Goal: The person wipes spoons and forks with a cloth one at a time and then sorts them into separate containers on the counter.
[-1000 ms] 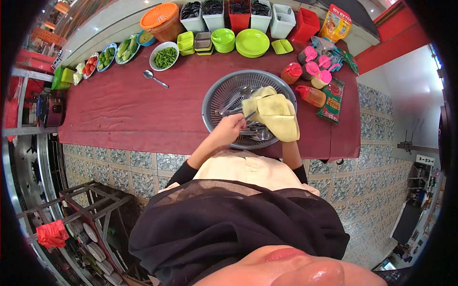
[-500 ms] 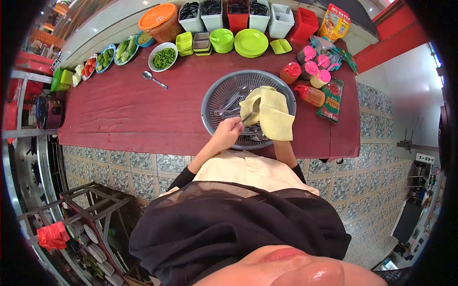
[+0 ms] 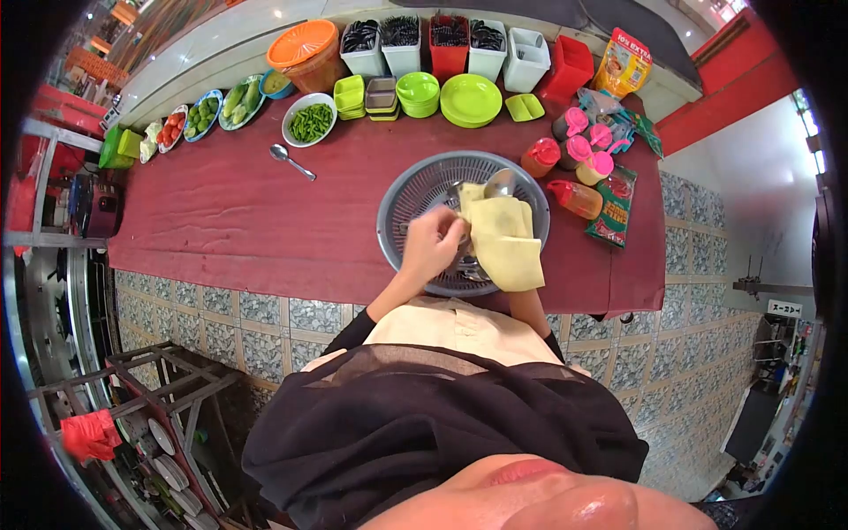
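Observation:
A pale yellow cloth (image 3: 502, 228) drapes over my right hand, hiding its fingers; only the wrist and forearm (image 3: 528, 309) show below it. The bowl of a metal spoon (image 3: 500, 183) sticks out past the cloth's upper edge. My left hand (image 3: 433, 243) is closed in a pinch beside the cloth, at what looks like the handle end of that spoon, partly hidden by fingers and cloth. Both hands are over a grey plastic basket (image 3: 389, 208) with slotted sides. Inside it lie more metal spoons (image 3: 473, 269), partly covered by the hands and cloth.
A loose spoon (image 3: 291, 162) lies on the red-covered table (image 3: 238, 212), below a bowl of green chillies (image 3: 310, 124). Sauce bottles (image 3: 576, 199) stand right of the basket. Along the back are green plates (image 3: 470, 100), cutlery holders (image 3: 402, 44) and an orange-lidded tub (image 3: 303, 53).
My left hand has moved slightly right, closer to the cloth. The spoon's bowl, earlier within the cloth's folds, now shows beyond its upper edge. The view has shifted slightly.

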Tool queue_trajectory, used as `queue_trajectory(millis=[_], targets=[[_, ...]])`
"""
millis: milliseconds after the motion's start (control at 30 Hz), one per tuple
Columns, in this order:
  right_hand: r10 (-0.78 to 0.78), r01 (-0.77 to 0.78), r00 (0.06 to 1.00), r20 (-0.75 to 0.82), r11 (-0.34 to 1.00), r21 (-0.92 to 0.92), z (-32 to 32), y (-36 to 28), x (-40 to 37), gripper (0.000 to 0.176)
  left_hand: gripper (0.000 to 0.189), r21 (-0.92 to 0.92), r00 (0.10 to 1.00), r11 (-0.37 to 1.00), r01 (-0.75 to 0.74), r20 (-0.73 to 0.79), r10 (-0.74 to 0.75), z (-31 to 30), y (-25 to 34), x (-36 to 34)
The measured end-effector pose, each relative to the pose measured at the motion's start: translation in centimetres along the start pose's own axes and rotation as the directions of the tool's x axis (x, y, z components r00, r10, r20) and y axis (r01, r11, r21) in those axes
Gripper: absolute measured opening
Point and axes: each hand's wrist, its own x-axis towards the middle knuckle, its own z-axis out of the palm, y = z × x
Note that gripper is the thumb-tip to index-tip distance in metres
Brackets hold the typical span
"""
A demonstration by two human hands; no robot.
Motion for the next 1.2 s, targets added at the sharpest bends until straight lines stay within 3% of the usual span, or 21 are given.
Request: queue_trajectory(millis=[33,67,100,133,233,333,367,467,567,700,767,867,900,967,1067,1133,1167,1200], targets=[[-0.008,0.008,1.0,0.006,1.0,-0.015,-1.3,-0.2,0.5,0.04,0.017,0.101,0.989,0.993,-0.053,-0.131,0.066,-0.4,-0.5,1.0],[0.079,0.149,0.881,-0.466,0.889,0.432,3.9,0.4,-0.8,0.028,0.019,0.116,0.983,0.991,-0.071,-0.161,0.09,-1.1,0.3,1.9],[0.077,0.17,0.881,-0.466,0.869,0.465,5.3,0.6,-1.6,0.028,0.018,0.082,0.98,0.99,-0.116,-0.153,0.128,-1.4,1.6,2.7],[0.065,0.156,0.904,-0.422,0.87,0.468,4.8,0.5,-1.7,0.027,0.018,0.048,0.975,0.986,-0.161,-0.144,0.167,-1.5,2.5,3.5],[0.023,0.112,0.949,-0.313,0.908,0.404,4.2,0.5,-1.4,0.026,0.009,-0.048,0.985,0.99,-0.13,0.103,0.135,-1.4,0.7,5.0],[0.0,0.101,0.963,-0.271,0.928,0.358,3.6,1.0,-0.8,0.024,0.009,-0.282,0.997,0.959,0.006,0.077,0.016,-1.9,-0.2,7.4],[-0.005,0.095,0.966,-0.258,0.936,0.34,3.2,1.2,-0.5,0.024,0.004,-0.438,0.998,0.897,0.057,0.06,-0.034,-2.2,1.0,8.4],[-0.013,0.072,0.976,-0.219,0.962,0.263,1.7,2.0,0.4,0.022,0.001,-0.298,0.992,0.947,-0.123,-0.049,0.113,-3.0,0.9,12.4],[-0.011,0.044,0.982,-0.19,0.985,0.167,-0.2,2.9,1.6,0.021,0.003,-0.403,0.999,0.915,0.033,0.009,-0.032,-2.7,3.3,14.8],[-0.028,0.036,0.98,-0.199,0.999,0.038,-3.6,4.1,3.3,0.019,0.004,-0.34,1.0,0.94,-0.008,0.009,0.012,-1.0,4.9,19.2],[-0.088,0.09,0.966,-0.243,0.996,-0.002,-5.2,4.7,3.8,0.015,0.004,-0.337,0.97,0.923,-0.184,-0.213,0.116,-0.8,5.7,22.7],[0.015,-0.068,0.974,0.227,0.971,0.228,-2.8,7.1,3.0,0.019,0.004,-0.315,0.813,0.815,-0.487,-0.505,0.29,0.0,5.0,30.2],[-0.035,0.044,0.999,-0.031,0.927,0.373,-0.6,7.8,1.9,0.018,0.003,-0.256,0.76,0.802,-0.539,-0.558,0.333,0.5,5.1,32.2],[0.032,0.015,0.989,-0.147,0.951,0.308,5.2,8.5,-0.2,0.014,0.004,-0.176,0.669,0.77,-0.614,-0.634,0.388,1.7,5.0,35.9],[0.06,-0.037,0.995,-0.086,0.97,0.24,2.4,8.3,2.7,0.005,0.006,0.14,0.575,0.747,-0.65,-0.552,0.604,3.7,1.2,40.8],[0.111,-0.148,0.966,0.232,0.978,0.149,-1.7,7.5,4.9,0.004,0.007,0.212,0.661,0.79,-0.576,-0.448,0.602,5.0,-0.8,41.6],[0.04,-0.039,0.999,0.001,0.969,0.246,-2.5,7.5,5.1,0.005,0.009,0.286,0.721,0.803,-0.523,-0.354,0.596,5.5,-2.4,42.3],[0.068,-0.063,0.998,-0.011,0.966,0.249,-2.1,7.8,4.9,0.005,0.011,0.363,0.776,0.804,-0.472,-0.262,0.574,6.0,-4.0,43.1]])
